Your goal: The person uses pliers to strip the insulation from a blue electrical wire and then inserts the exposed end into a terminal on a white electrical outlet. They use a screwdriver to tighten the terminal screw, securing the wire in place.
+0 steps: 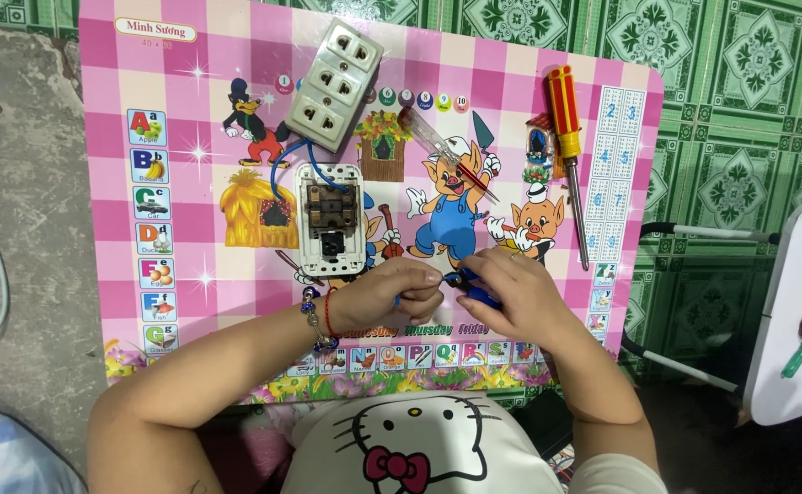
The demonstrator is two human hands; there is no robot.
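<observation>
Where the two hands meet near the front edge of the pink checked tabletop (108, 119), a small blue-handled tool (476, 293) sits between them — it looks like a pair of pliers or cutters, though most of it is hidden. The right hand (511, 293) wraps over the blue grips, its fingers (485, 265) curled and pressed close around them. The left hand (396, 293) is balled up just beside, fingers (419, 274) bent together and pinching something small at the tool's tip; what exactly cannot be made out. A beaded bracelet (314, 316) and a red thread circle the left wrist. Just behind the left hand lies an opened switch unit (330, 220), a white plastic rectangle with brown inner parts and metal contacts laid bare. Blue wire (282, 165) loops from it up to a cream three-socket outlet strip (335, 84), blocky and tilted. Further right lie a slim clear-bodied tester screwdriver (442, 151) and — well apart from the hands — a long screwdriver (567, 151) with a glossy red and yellow handle and a bare steel shaft. The tabletop is smooth, printed with cartoon pigs and alphabet squares.
</observation>
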